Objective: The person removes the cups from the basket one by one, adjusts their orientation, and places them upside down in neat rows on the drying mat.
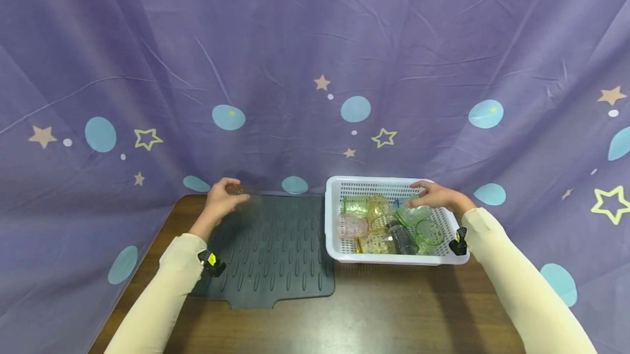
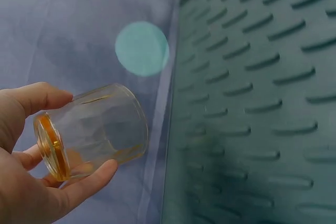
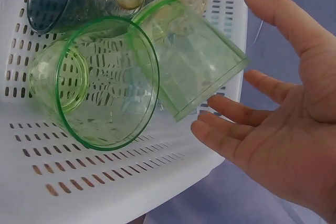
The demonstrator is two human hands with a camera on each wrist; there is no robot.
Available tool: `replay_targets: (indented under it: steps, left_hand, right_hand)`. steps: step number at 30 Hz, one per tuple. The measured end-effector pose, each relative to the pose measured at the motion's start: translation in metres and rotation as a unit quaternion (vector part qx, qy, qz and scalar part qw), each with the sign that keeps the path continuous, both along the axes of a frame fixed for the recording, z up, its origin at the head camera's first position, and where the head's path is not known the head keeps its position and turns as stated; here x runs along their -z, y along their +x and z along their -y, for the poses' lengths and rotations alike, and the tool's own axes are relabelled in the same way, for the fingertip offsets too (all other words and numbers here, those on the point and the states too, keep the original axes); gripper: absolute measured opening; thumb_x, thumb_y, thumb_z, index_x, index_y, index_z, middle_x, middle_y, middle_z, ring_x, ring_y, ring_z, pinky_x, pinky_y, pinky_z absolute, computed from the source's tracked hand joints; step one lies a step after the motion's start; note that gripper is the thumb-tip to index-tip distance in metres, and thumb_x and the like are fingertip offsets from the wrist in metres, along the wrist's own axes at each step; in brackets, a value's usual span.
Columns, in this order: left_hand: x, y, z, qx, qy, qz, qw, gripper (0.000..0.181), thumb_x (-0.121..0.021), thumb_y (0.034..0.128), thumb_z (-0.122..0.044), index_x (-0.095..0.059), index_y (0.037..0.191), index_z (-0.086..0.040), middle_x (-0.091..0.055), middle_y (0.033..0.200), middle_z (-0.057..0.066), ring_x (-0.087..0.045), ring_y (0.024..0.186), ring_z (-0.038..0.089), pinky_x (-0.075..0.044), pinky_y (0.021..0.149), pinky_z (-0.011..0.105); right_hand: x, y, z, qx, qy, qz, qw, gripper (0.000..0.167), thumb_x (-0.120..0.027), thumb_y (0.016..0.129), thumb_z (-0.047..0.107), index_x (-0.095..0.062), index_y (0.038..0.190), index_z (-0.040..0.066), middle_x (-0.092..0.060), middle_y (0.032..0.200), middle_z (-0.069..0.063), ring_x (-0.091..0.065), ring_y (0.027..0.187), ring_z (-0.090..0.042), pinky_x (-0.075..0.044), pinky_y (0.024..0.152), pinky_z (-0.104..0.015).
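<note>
Currently, left hand (image 1: 222,201) grips clear, amber-ended cup (image 2: 100,129) near far left of dark mat (image 1: 275,255); right hand (image 1: 436,197), spread, ungripping, hovers beside green cup (image 3: 191,59) in white basket (image 1: 398,259), right.

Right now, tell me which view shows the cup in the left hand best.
The left wrist view: the cup appears large, its clear wall and amber end visible in the left hand. The head view shows it small and faint, partly hidden by the hand; the right wrist view misses it.
</note>
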State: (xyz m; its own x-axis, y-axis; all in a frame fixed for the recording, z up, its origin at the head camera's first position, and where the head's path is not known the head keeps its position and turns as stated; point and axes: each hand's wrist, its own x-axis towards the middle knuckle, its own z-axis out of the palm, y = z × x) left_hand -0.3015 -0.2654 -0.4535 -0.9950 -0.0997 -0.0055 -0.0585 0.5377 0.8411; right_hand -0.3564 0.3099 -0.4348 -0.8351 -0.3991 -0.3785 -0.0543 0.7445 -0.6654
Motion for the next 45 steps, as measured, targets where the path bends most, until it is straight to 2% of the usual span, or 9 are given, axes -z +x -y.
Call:
replay_targets:
  steps: [3,7,10,15,21,30,36,42,45]
  left_hand:
    - [0.001,-0.002,0.006,0.004,-0.043,-0.014,0.9989,0.058,-0.073,0.0923,-0.017,-0.049,0.141,0.004,-0.054,0.139,0.028,-0.055,0.123,0.043,-0.056,0.088,0.05]
    - [0.005,-0.007,0.012,0.008,-0.087,-0.017,0.996,0.056,-0.073,0.0912,-0.015,-0.051,0.138,0.006,-0.05,0.143,0.03,-0.05,0.125,0.047,-0.05,0.096,0.057]
    - [0.009,-0.012,0.015,0.011,-0.117,-0.018,0.9929,0.054,-0.073,0.0894,-0.014,-0.053,0.135,0.007,-0.051,0.14,0.032,-0.051,0.124,0.049,-0.048,0.098,0.059]
    - [0.014,-0.019,0.02,0.022,-0.165,-0.018,0.9858,0.053,-0.076,0.0866,-0.015,-0.057,0.131,0.006,-0.053,0.13,0.034,-0.053,0.117,0.049,-0.048,0.096,0.059]
    - [0.018,-0.024,0.023,0.028,-0.208,-0.001,0.9778,0.054,-0.077,0.0838,-0.016,-0.058,0.129,0.006,-0.054,0.127,0.035,-0.055,0.114,0.05,-0.048,0.094,0.06]
    - [0.028,-0.027,0.027,0.029,-0.222,0.023,0.9743,0.056,-0.08,0.0793,-0.015,-0.06,0.126,0.008,-0.061,0.125,0.035,-0.061,0.11,0.05,-0.051,0.09,0.058]
    - [0.037,-0.03,0.035,0.029,-0.211,0.047,0.976,0.055,-0.079,0.0811,-0.017,-0.059,0.126,0.008,-0.059,0.127,0.034,-0.06,0.11,0.047,-0.05,0.092,0.056]
    - [0.042,-0.031,0.04,0.034,-0.211,0.051,0.9756,0.053,-0.079,0.081,-0.016,-0.059,0.125,0.008,-0.06,0.127,0.034,-0.064,0.094,0.041,-0.053,0.086,0.053]
    - [0.043,-0.031,0.038,0.031,-0.215,0.056,0.9745,0.054,-0.078,0.0809,-0.016,-0.06,0.127,0.006,-0.06,0.128,0.033,-0.063,0.096,0.041,-0.053,0.085,0.053]
  right_hand:
    - [0.002,-0.001,0.0,0.001,0.001,0.013,0.9999,0.089,-0.071,0.094,0.036,-0.023,0.157,-0.003,-0.022,0.157,-0.037,-0.034,0.141,-0.056,-0.039,0.109,-0.067]
    - [0.003,-0.002,0.001,-0.001,0.011,0.025,0.9996,0.09,-0.072,0.093,0.033,-0.021,0.158,-0.004,-0.022,0.157,-0.039,-0.032,0.141,-0.058,-0.039,0.107,-0.069]
    - [0.004,-0.002,0.0,0.005,0.019,0.039,0.9991,0.091,-0.072,0.093,0.033,-0.02,0.158,-0.003,-0.018,0.159,-0.038,-0.03,0.143,-0.058,-0.038,0.106,-0.072]
    - [0.008,-0.002,0.0,0.015,0.019,0.051,0.9984,0.09,-0.071,0.094,0.031,-0.018,0.159,-0.002,-0.015,0.162,-0.037,-0.028,0.145,-0.057,-0.039,0.106,-0.071]
    - [0.009,0.0,0.001,0.029,0.009,0.056,0.998,0.09,-0.07,0.094,0.029,-0.016,0.16,0.0,-0.014,0.16,-0.041,-0.023,0.146,-0.058,-0.038,0.106,-0.072]
    - [0.012,-0.001,0.003,0.048,0.006,0.058,0.9971,0.085,-0.067,0.094,0.022,-0.017,0.16,0.0,-0.012,0.159,-0.043,-0.019,0.147,-0.058,-0.046,0.101,-0.066]
    - [0.015,-0.001,0.005,0.053,0.0,0.059,0.9968,0.08,-0.065,0.093,0.016,-0.021,0.158,-0.002,-0.013,0.16,-0.041,-0.017,0.148,-0.058,-0.048,0.101,-0.064]
    - [0.014,-0.001,0.005,0.059,0.006,0.051,0.9969,0.077,-0.067,0.092,0.016,-0.026,0.155,-0.002,-0.025,0.157,-0.034,-0.04,0.138,-0.051,-0.054,0.094,-0.056]
    - [0.013,-0.001,0.006,0.064,0.012,0.049,0.9967,0.077,-0.068,0.089,0.017,-0.029,0.153,-0.001,-0.028,0.155,-0.032,-0.048,0.13,-0.044,-0.056,0.089,-0.052]
